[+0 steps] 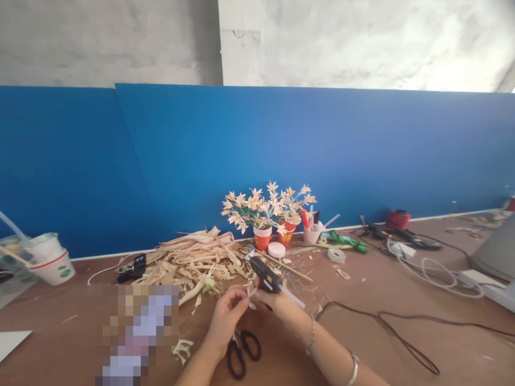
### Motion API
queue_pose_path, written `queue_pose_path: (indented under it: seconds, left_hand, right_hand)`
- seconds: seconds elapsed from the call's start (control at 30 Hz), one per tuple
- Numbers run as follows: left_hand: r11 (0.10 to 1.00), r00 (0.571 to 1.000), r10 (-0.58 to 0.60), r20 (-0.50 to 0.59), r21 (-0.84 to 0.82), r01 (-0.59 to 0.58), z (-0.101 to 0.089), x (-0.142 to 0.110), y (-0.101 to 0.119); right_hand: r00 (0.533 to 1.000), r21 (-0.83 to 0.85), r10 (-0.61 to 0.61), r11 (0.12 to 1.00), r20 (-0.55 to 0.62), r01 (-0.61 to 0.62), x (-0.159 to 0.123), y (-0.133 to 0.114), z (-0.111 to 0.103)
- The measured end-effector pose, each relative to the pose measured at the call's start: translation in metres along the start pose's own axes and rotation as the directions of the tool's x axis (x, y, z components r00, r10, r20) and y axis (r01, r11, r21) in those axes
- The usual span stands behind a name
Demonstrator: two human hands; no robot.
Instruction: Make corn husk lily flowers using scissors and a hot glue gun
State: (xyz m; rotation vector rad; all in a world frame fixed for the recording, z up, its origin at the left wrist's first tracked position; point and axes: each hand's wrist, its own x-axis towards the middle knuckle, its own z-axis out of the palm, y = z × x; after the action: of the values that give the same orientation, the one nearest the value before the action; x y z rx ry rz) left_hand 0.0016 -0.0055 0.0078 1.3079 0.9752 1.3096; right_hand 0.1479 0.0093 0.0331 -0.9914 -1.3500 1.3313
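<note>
My left hand [231,311] has thumb and fingertips pinched on a small pale petal-like strip [252,292], its fine shape hard to make out. Close against it, my right hand [277,301] is closed around a black hot glue gun [265,274], the handle mostly hidden by the hand. A whitish glue stick [293,296] sticks out of the gun's back end. Scissors with black handles [237,359] lie on the table just below my hands. Beyond the hands is a heap of dried corn husks [197,254].
Husk flowers [257,206] stand in red paper cups [262,238] by the blue partition [181,150]. A tape roll [337,255], green ribbon [348,241] and a black cord [386,316] lie to the right. At left is a white paper cup [56,268]; a pixelated patch covers the lower left.
</note>
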Motion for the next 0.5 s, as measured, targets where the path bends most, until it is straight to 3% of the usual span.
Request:
queue_pose_path:
  seconds: [0.1,0.23,0.37,0.5]
  left_hand:
    - [1.0,1.0,-0.01,-0.008,-0.006,0.01,0.0,0.0,-0.001]
    - [0.999,0.988,-0.035,-0.152,-0.034,0.03,-0.001,0.002,-0.005]
    - [0.999,0.954,-0.022,-0.299,-0.03,0.014,-0.005,0.004,-0.007]
    - [0.999,0.935,-0.024,-0.354,-0.046,0.008,-0.007,0.005,-0.007]
  right_hand:
    - [1.0,-0.034,-0.022,0.999,-0.013,0.022,0.001,0.003,-0.003]
    - [0.972,-0.231,-0.226,0.951,-0.067,0.205,0.001,0.001,-0.006]
    - [0.91,-0.432,-0.405,0.806,0.095,0.404,-0.005,-0.007,-0.008]
    - [0.865,-0.482,-0.433,0.719,0.252,0.501,-0.011,-0.009,-0.007]
